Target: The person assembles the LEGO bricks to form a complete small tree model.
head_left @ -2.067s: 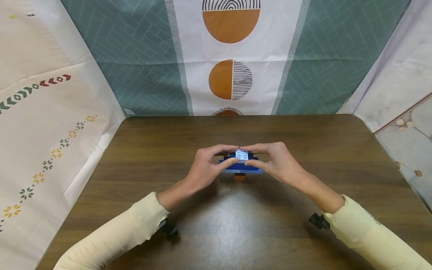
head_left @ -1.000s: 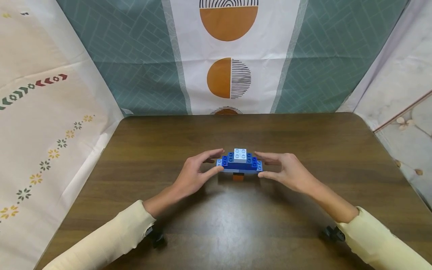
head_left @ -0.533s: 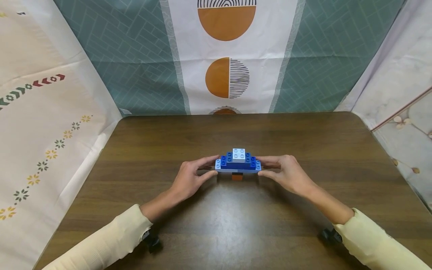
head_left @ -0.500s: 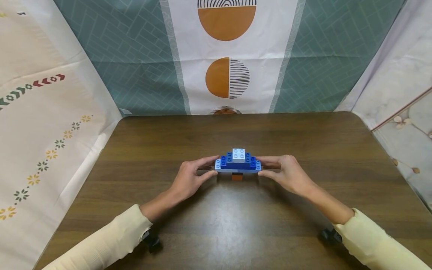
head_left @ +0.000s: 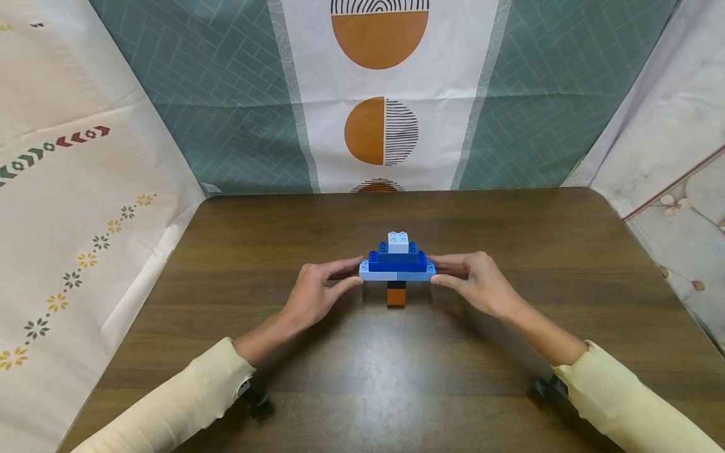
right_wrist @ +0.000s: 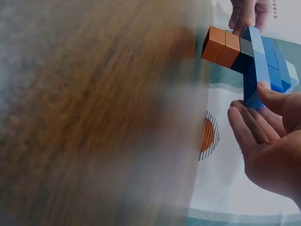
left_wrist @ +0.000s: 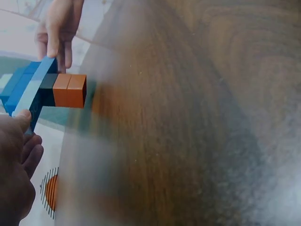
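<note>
Between my two hands is a stepped toy brick model (head_left: 398,263). Its wide bottom layer is light blue, darker blue layers narrow upward, and a pale blue brick (head_left: 398,242) tops it. Below the middle hangs a stem of a black brick (head_left: 396,285) and orange bricks (head_left: 396,297); two orange ones show in the left wrist view (left_wrist: 69,90). My left hand (head_left: 313,296) pinches the left end of the light blue layer, thumb in front. At the other end, my right hand (head_left: 487,286) pinches the same layer. Both wrist views show the stem's orange end standing off the tabletop.
A brown wooden table (head_left: 362,402) spreads under the hands. Patterned cloths hang behind it (head_left: 238,94) and at both sides. Small dark devices stick out from the left cuff (head_left: 255,401) and the right cuff (head_left: 546,390).
Both hands have gone from the top pale brick outward to the ends of the light blue layer and taken hold there. The model has risen, and more of its orange stem shows.
</note>
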The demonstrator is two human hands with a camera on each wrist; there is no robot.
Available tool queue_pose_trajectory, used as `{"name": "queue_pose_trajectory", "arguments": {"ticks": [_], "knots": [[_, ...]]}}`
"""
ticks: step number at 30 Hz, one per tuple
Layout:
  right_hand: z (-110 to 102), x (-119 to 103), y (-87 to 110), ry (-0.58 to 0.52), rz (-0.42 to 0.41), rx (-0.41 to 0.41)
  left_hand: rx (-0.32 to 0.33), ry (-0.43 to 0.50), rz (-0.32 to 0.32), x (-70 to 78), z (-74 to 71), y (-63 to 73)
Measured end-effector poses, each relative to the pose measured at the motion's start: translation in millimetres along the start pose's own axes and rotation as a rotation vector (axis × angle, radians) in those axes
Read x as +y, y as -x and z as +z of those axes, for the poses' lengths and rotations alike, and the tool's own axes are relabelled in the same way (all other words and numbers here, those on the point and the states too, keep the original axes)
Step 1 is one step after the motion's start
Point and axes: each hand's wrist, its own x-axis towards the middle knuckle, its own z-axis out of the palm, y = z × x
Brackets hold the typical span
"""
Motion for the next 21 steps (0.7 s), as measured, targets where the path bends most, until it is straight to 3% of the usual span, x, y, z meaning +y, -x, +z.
{"name": "queue_pose_trajectory", "arguments": {"ticks": [10, 21], "knots": [[2.2, 3.2, -14.5, -0.002, 0.071, 0.022, 0.026, -0.051, -0.053, -7.3, -0.5, -9.3], [5.3, 10.3, -32.5, 0.009, 0.17, 0.071, 0.023, -0.137, -0.135, -17.5, 9.7, -18.3]]}}
